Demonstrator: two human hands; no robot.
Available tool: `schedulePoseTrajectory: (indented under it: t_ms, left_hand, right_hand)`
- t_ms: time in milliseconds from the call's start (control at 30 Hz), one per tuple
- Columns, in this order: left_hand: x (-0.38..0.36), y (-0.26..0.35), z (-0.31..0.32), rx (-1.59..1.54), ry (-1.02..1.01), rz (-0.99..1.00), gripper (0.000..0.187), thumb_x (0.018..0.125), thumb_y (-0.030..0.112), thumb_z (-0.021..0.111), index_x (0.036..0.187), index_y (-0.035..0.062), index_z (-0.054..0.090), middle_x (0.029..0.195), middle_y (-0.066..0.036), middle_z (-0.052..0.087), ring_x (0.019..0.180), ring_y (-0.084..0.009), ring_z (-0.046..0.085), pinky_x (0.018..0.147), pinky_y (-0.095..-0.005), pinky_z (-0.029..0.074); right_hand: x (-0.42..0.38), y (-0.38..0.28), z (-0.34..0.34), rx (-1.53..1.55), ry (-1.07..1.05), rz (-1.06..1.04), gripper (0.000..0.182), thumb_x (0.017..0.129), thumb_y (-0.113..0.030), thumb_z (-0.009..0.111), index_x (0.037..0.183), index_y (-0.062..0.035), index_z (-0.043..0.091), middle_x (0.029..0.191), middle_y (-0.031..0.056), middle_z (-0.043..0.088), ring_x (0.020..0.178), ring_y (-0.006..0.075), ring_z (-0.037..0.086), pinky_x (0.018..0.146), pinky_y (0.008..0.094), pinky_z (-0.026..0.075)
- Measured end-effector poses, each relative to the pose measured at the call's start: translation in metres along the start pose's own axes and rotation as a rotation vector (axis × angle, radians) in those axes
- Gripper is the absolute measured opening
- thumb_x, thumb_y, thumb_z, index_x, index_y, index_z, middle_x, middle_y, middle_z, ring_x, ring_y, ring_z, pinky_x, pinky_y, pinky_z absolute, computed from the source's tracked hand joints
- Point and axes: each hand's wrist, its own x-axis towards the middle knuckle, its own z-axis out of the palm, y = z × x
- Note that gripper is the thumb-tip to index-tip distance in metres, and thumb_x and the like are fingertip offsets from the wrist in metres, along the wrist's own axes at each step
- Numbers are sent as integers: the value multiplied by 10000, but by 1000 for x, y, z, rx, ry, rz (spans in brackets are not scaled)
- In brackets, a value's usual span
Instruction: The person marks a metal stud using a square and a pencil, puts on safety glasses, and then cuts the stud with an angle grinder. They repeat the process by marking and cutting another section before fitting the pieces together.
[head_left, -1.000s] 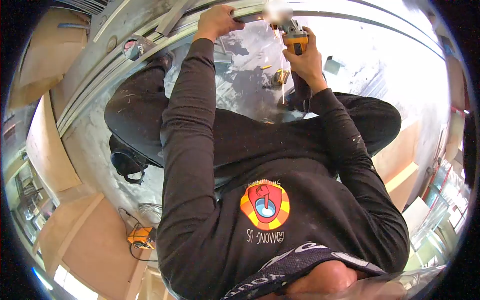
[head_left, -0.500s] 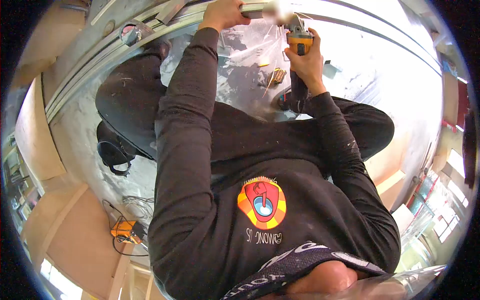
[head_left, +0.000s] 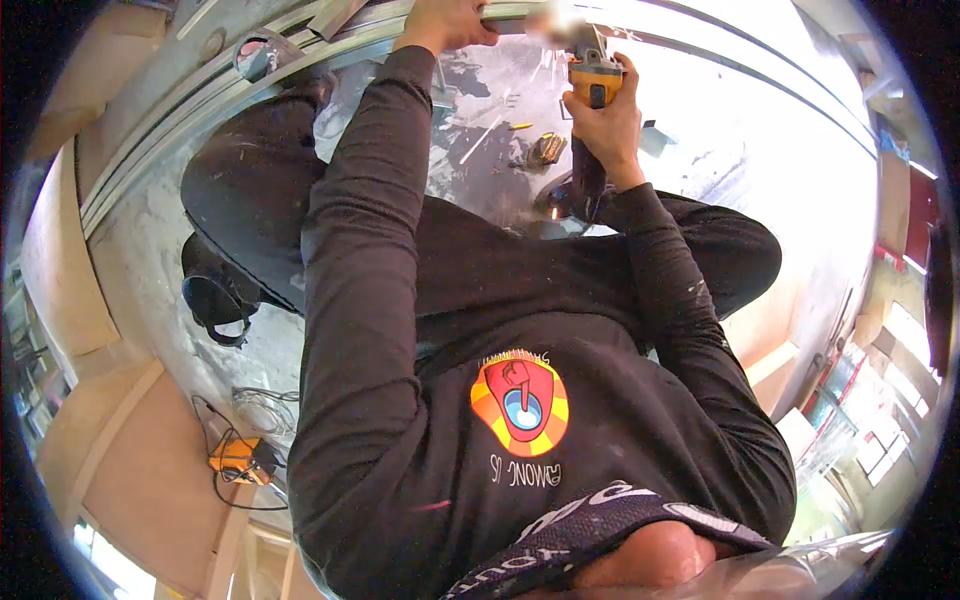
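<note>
My right hand (head_left: pixel 608 125) is wrapped round a yellow and black angle grinder (head_left: pixel 596 85), held upright in view with its head towards the top. The grinder's disc (head_left: pixel 552 22) is a bright blur against a long pale metal rail (head_left: pixel 510 22). My left hand (head_left: pixel 445 24) grips the rail just left of the disc; its fingertips are partly hidden at the top edge. Below the grinder, on the scuffed floor, lie a small yellow and black object (head_left: pixel 548 149), a short yellow stick (head_left: pixel 521 126) and a thin white strip (head_left: pixel 481 140).
More long rails (head_left: pixel 160 145) curve along the left, with a round, ring-like object (head_left: pixel 256 60) on them. My bent legs (head_left: pixel 250 185) flank the work. An orange device (head_left: pixel 240 460) with a black cable and a coil of wire (head_left: pixel 265 408) lie at lower left.
The view has shifted slightly, so most things sit a little further left. Both hands keep their holds, and the grinder's disc stays at the rail.
</note>
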Motion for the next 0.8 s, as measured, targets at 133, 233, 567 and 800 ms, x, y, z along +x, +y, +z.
schedulePoseTrajectory:
  t_ms: [133, 233, 567, 800]
  left_hand:
    - [3, -4, 1, 11, -66, -27, 465, 654, 469, 778, 891, 72, 727, 910, -167, 715, 884, -341, 683, 765, -451, 547]
    - [6, -9, 7, 27, -54, -2, 465, 653, 465, 784, 893, 71, 726, 917, -166, 716, 886, -344, 682, 772, -447, 548]
    - [8, -15, 18, -9, -51, -34, 461, 651, 458, 782, 887, 65, 723, 950, -182, 710, 920, -360, 672, 807, -463, 540]
    - [8, -18, 1, -2, -100, 7, 498, 615, 452, 781, 886, 38, 722, 934, -188, 709, 926, -362, 669, 792, -461, 541]
  right_hand:
    - [-1, 17, 6, -36, -31, 4, 845, 738, -305, 775, 1425, -171, 302, 1033, 235, 691, 920, 407, 699, 811, 458, 554]
    - [1, 23, 10, -77, -8, -48, 840, 740, -297, 771, 1423, -173, 299, 1021, 229, 693, 919, 401, 701, 801, 455, 556]
    - [0, 12, 19, -49, 6, -36, 832, 745, -299, 758, 1418, -159, 289, 1020, 251, 687, 910, 434, 694, 784, 476, 555]
    - [1, 43, 24, -155, -68, 72, 883, 715, -310, 801, 1435, -95, 337, 1108, 248, 653, 975, 377, 676, 859, 429, 534]
